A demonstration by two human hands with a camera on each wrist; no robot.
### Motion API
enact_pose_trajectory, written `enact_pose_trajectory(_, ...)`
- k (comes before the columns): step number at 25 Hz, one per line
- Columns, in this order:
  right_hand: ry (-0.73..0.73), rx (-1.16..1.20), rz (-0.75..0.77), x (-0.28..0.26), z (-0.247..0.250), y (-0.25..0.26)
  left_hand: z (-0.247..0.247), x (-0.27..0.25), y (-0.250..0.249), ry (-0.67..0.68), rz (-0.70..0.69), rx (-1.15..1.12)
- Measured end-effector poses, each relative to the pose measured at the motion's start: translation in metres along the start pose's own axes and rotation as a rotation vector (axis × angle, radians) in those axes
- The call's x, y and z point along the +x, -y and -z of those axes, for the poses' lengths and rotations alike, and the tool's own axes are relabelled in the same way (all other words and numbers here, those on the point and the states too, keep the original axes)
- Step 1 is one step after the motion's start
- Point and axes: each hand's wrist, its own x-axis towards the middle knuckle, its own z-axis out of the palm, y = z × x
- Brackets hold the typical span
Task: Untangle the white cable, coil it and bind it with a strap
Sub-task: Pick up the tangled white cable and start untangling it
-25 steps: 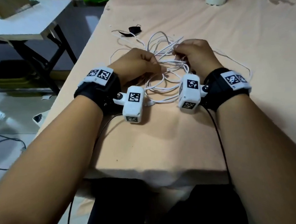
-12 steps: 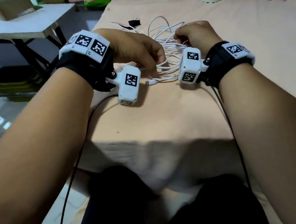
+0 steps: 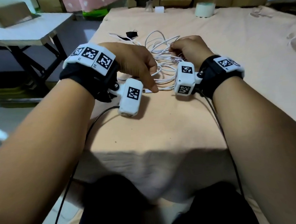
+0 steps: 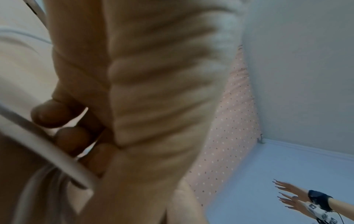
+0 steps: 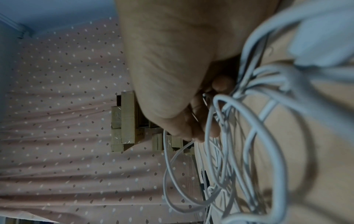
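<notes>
A tangled white cable [image 3: 159, 48] lies on the peach cloth between my hands. Its plug end [image 3: 146, 91] points left at the near side of the heap. My left hand [image 3: 141, 69] arches over the near strands, one fingertip down on the cable just right of the plug. In the left wrist view its fingertips [image 4: 49, 113] are curled, with a strand of the cable [image 4: 47, 144] running past them. My right hand [image 3: 188, 48] is a fist on the tangle's right side; its fingers [image 5: 197, 124] pinch several loops of the cable [image 5: 258, 136]. A black strap [image 3: 131, 34] lies beyond the heap.
The peach-covered table [image 3: 161, 128] drops off at its front edge near my lap. A tape roll [image 3: 204, 9] and a small white box [image 3: 159, 9] stand at the far edge. A grey side table [image 3: 28, 30] stands to the left. Another person's hand [image 4: 291, 197] shows far off.
My left hand has left the middle of the tangle and come toward me, down to the plug end. My right hand has kept its hold on the loops. The head view has shifted.
</notes>
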Motion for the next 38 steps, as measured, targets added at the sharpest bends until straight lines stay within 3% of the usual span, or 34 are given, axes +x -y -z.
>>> enact_pose_trajectory(5,0.002,-0.024,-0.011,0.002,0.0,-0.001,0.001,0.001,0.002,-0.193,0.183,0.095)
enact_pose_trajectory(14,0.001,-0.025,-0.021,0.001,0.0,0.001,0.002,0.003,0.004,-0.106,0.124,0.128)
enact_pose_trajectory(17,-0.063,0.013,0.0,0.0,0.0,0.003,0.007,0.001,0.009,-0.145,0.044,-0.014)
enact_pose_trajectory(19,-0.132,0.062,0.014,-0.002,0.0,0.005,0.012,0.004,0.015,-0.283,-0.039,-0.226)
enact_pose_trajectory(23,-0.221,0.09,-0.007,-0.003,-0.007,0.006,0.01,0.017,0.026,-0.685,-0.155,-0.612)
enact_pose_trajectory(27,-0.409,0.064,0.13,-0.009,-0.004,0.018,0.006,0.029,0.035,-0.836,-0.224,-0.859)
enact_pose_trajectory(28,-0.384,0.129,0.198,-0.012,-0.005,0.023,0.005,0.031,0.035,-0.828,-0.226,-0.907)
enact_pose_trajectory(30,-0.152,0.23,0.296,-0.021,-0.012,0.029,0.002,0.033,0.033,-0.805,-0.242,-0.978)
enact_pose_trajectory(33,0.238,0.236,0.213,-0.032,-0.023,0.032,0.0,0.034,0.03,-0.774,-0.236,-1.062)
enact_pose_trajectory(35,0.34,0.22,0.158,-0.034,-0.023,0.029,0.0,0.033,0.03,-0.75,-0.22,-1.104)
enact_pose_trajectory(38,0.346,0.217,0.155,-0.037,-0.024,0.028,0.0,0.033,0.027,-0.753,-0.172,-1.129)
